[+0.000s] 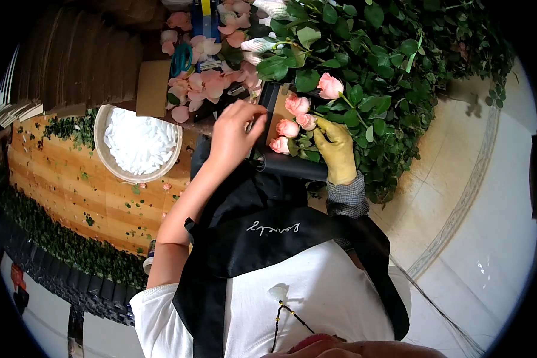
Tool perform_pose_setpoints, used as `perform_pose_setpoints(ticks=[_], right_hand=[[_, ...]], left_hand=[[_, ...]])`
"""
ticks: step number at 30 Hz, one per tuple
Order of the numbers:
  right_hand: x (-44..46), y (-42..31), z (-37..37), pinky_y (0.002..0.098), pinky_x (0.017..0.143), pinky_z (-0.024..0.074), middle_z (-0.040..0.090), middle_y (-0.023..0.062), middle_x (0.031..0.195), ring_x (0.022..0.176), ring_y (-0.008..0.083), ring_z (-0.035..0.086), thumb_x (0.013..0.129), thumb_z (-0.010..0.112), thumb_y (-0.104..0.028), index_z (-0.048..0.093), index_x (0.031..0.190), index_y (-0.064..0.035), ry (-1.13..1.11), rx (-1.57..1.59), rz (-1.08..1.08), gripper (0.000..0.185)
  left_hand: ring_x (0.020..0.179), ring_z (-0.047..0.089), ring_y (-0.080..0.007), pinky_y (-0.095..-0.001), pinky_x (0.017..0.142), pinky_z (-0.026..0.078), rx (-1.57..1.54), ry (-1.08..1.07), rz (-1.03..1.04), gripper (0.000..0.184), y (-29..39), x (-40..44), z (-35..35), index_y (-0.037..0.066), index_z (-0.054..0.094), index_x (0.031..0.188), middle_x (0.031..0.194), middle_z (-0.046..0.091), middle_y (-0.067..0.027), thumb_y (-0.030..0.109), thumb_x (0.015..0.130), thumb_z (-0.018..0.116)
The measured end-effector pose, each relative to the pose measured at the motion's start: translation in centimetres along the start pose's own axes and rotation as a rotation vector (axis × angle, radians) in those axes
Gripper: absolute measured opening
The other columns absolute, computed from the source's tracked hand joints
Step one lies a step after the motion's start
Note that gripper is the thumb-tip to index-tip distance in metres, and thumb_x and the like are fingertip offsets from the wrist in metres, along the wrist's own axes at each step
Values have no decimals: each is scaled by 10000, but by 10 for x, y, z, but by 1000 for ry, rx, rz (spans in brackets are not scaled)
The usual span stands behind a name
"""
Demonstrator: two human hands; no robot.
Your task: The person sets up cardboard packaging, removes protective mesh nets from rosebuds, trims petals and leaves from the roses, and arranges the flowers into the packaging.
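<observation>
My bare left hand point(240, 128) is curled beside the black-edged holder point(268, 104), with thumb and fingertips close together. Anything between them is too small to make out. My right hand point(335, 146), in a yellow glove, is closed at the stem and leaves just below a small pink rose point(306, 122). Around that bloom are other pink roses point(287, 128), lying over a brown cardboard piece point(275, 117) on the holder. Another pink rose point(330, 86) lies farther up on the green leaves point(370, 77).
To the left, a round tub point(176, 162) holds many small white pieces. Stacked cardboard point(83, 65) stands at the upper left. Loose pink petals point(206, 86) and a teal tape roll point(181, 58) lie beyond my left hand. Netted white buds point(259, 45) are near the top.
</observation>
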State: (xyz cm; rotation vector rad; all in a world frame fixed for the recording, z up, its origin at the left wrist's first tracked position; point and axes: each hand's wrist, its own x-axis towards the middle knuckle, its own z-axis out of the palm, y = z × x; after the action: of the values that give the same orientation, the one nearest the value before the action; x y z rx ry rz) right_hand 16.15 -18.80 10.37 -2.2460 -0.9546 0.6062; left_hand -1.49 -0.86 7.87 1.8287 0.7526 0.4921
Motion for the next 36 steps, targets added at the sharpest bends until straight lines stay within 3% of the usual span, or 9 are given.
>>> perform_pose_setpoints(ticks=[3, 7, 9, 15, 20, 27, 30, 36], right_hand=[[3, -2, 0, 388, 723, 519, 700, 99, 809, 744, 283, 646, 805, 727, -64, 752, 1068, -108, 0, -45, -47, 268], [-1, 0, -3, 333, 778, 514, 741, 75, 967, 822, 220, 663, 842, 701, -13, 726, 1135, -97, -33, -208, -59, 305], [0, 3, 1, 399, 730, 521, 700, 96, 825, 760, 286, 651, 809, 727, -61, 741, 1073, -115, 43, -156, -130, 269], [-2, -2, -1, 400, 737, 512, 699, 92, 832, 761, 287, 644, 821, 724, -72, 741, 1080, -127, 65, -189, -140, 266], [0, -7, -2, 395, 738, 501, 692, 87, 814, 754, 282, 636, 847, 709, -109, 742, 1102, -132, 26, -167, -90, 258], [1, -13, -6, 397, 745, 494, 675, 88, 783, 736, 281, 623, 849, 702, -119, 743, 1110, -137, -9, -168, -86, 265], [0, -6, -4, 395, 751, 493, 666, 83, 766, 738, 277, 619, 846, 699, -106, 742, 1109, -133, 0, -199, -89, 268], [-1, -1, -2, 393, 763, 498, 673, 79, 786, 755, 275, 618, 835, 706, -98, 742, 1105, -131, 11, -225, -103, 274]], left_hand=[[865, 632, -301, -391, 757, 516, -99, -39, 188, 107, 10, 2, 10, 45, 700, 929, 899, 651, -91, 99, 837, 713], [840, 617, -302, -398, 761, 507, -168, -172, 112, 116, 22, -2, 22, 33, 700, 932, 880, 642, -94, 125, 860, 696], [836, 636, -283, -380, 758, 519, -128, -208, 77, 130, 23, -5, 31, 19, 714, 988, 898, 659, -107, 81, 876, 686], [813, 623, -299, -399, 729, 513, -78, -161, 178, 141, 28, -8, 40, 31, 710, 998, 879, 621, -113, 88, 871, 692], [828, 593, -261, -391, 726, 457, 23, -150, 203, 215, 37, -7, 38, 121, 708, 1042, 859, 563, -73, 131, 827, 715], [842, 579, -278, -390, 750, 452, 98, -155, 270, 220, 33, -5, 28, 103, 703, 1036, 911, 575, -83, 89, 817, 711], [844, 572, -287, -391, 759, 445, 69, 22, 209, 137, 27, -3, 26, 90, 664, 934, 878, 553, -72, 99, 803, 704], [840, 572, -280, -389, 741, 431, -54, -45, 221, 163, 27, -3, 33, 79, 659, 968, 891, 556, -68, 83, 809, 696]])
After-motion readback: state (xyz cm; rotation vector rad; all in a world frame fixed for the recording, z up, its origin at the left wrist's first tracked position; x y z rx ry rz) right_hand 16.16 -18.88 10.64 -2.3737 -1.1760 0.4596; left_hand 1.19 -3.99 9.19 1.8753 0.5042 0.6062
